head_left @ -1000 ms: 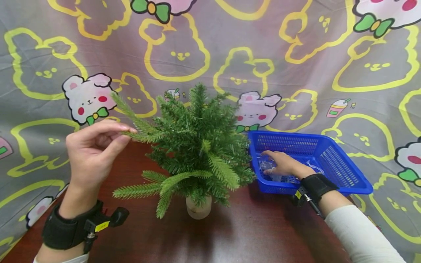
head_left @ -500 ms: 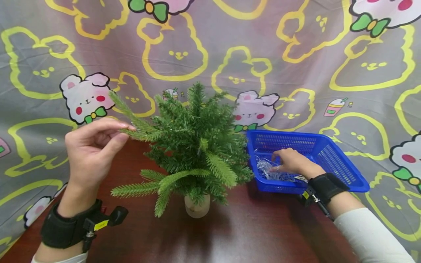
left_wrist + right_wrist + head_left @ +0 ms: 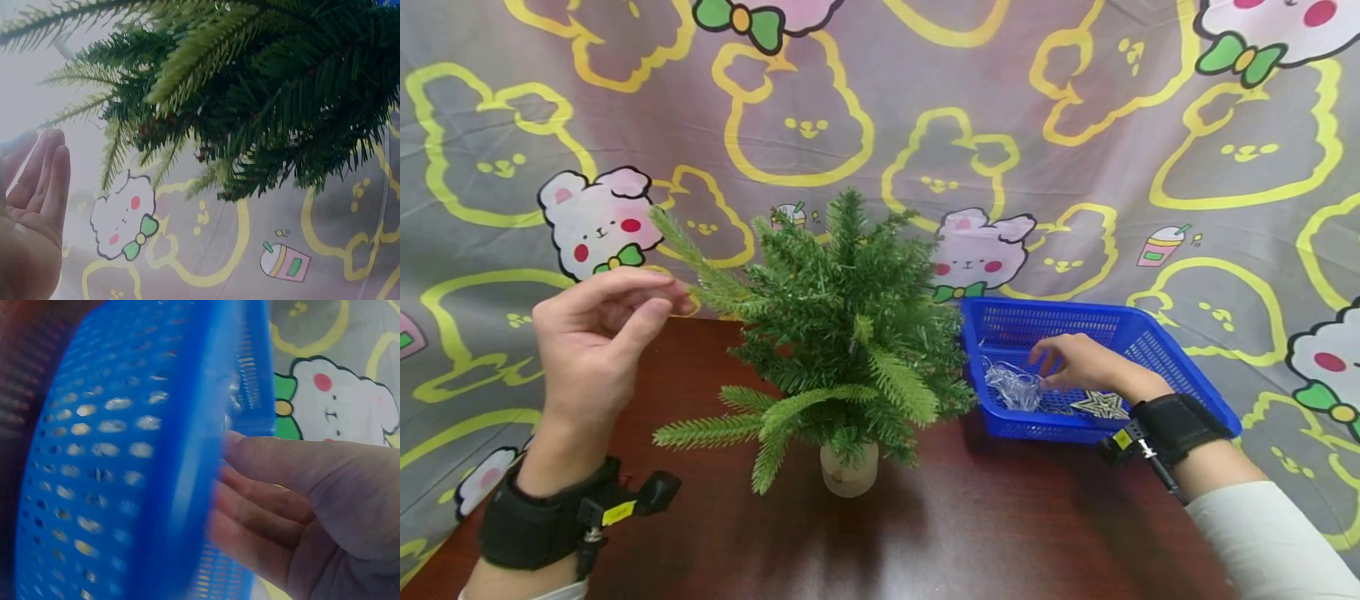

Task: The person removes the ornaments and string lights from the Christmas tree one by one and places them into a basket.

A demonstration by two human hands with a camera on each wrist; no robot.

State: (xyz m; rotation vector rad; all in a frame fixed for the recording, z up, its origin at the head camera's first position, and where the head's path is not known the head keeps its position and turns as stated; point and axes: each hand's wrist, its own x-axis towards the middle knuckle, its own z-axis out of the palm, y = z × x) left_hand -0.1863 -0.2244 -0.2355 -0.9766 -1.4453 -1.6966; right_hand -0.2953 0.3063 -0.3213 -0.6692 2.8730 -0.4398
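Observation:
A small artificial Christmas tree (image 3: 850, 325) stands upright on a pale round base (image 3: 849, 471). Left of it hovers my left hand (image 3: 587, 342), fingers extended close to a lighter green branch (image 3: 718, 287); the left wrist view has these fingers (image 3: 57, 181) apart from the needles. My right hand (image 3: 1090, 367) reaches into a blue plastic basket (image 3: 1195, 375), its fingers loosely bent beside a tangle of clear, shiny strands (image 3: 1013, 387). A glittery star ornament (image 3: 1101, 405) lies under that hand. In the right wrist view the basket rim (image 3: 187, 450) hides the fingertips.
The dark reddish-brown table (image 3: 970, 533) carries the tree and the basket. Close behind them hangs a grey curtain (image 3: 917, 75) with cartoon animals. Low branches (image 3: 707, 432) jut out toward the front left.
My left hand has let go of the branch and drawn slightly left. The right hand has shifted right within the basket, away from the clear strands, uncovering the star ornament.

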